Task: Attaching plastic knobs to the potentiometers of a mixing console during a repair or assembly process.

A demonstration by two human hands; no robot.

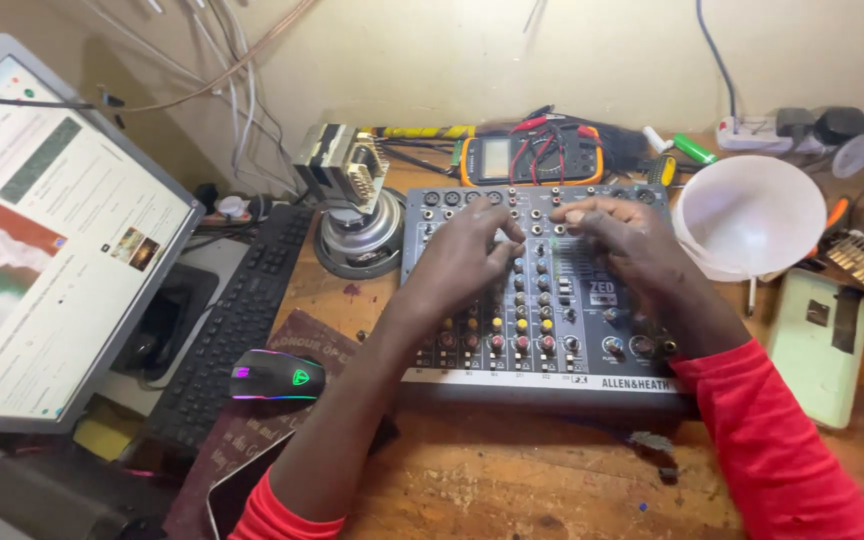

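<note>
A grey audio mixer (552, 340) with rows of coloured knobs lies on the wooden desk (512, 470) in front of me. My left hand (467, 250) rests on the mixer's upper middle, its fingertips pinching at a small knob. My right hand (617, 235) lies just beside it on the upper right panel, fingers curled down onto the controls. Both arms wear red sleeves. The knobs under my fingers are hidden.
A monitor (42, 230), black keyboard (232, 320) and lit mouse (274, 375) sit at left. A speaker driver (360, 235) and multimeter (527, 158) lie behind the mixer. A white funnel (752, 210), pale green box (820, 345) and power strip (802, 130) stand at right.
</note>
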